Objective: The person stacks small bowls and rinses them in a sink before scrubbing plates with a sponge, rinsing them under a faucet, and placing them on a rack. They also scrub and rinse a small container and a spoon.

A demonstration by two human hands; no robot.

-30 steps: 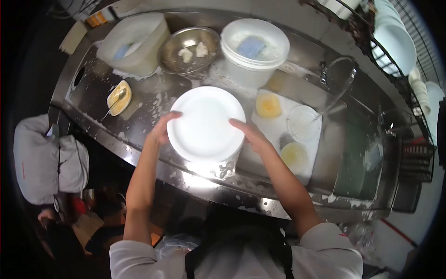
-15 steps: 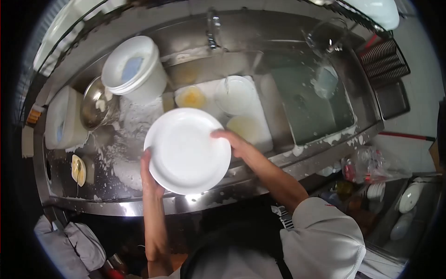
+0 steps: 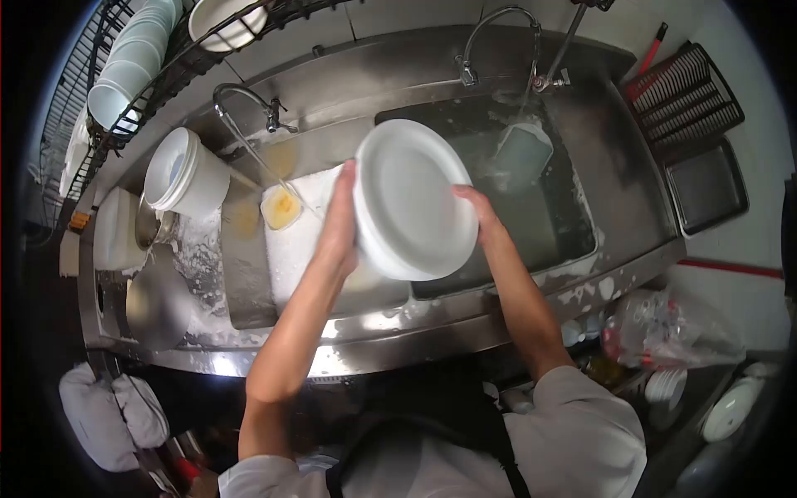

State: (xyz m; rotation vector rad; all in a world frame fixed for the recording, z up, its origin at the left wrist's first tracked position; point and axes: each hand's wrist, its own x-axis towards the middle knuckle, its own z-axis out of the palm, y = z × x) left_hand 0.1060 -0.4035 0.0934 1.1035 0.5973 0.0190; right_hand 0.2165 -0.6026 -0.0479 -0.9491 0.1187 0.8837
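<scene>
A stack of white round plates (image 3: pixel 415 199) is held up in the middle of the view, tilted, over the divider between two sink basins. My left hand (image 3: pixel 340 224) grips its left edge, fingers mostly hidden behind it. On its right rim, my right hand (image 3: pixel 480 214) is closed with the thumb on top. Left of the stack, a yellowish block-like item (image 3: pixel 281 207) sits on a white surface (image 3: pixel 290 249) in the left basin, beside a thin stream from the tap. The right basin holds cloudy water (image 3: pixel 531 224) with a pale green container (image 3: pixel 525 153) in it.
Two taps (image 3: pixel 272 114) (image 3: pixel 540 79) rise at the back. A white bucket (image 3: pixel 187 174), a metal bowl (image 3: pixel 151 222) and a pale tub (image 3: pixel 118 231) stand left. Bowls (image 3: pixel 120 87) fill the overhead rack. At right are a black rack (image 3: pixel 685 95) and a tray (image 3: pixel 707 184).
Both hands have carried the plates rightward, from the left counter to the basin divider, and tilted them. The view has swung right, showing more of the right basin.
</scene>
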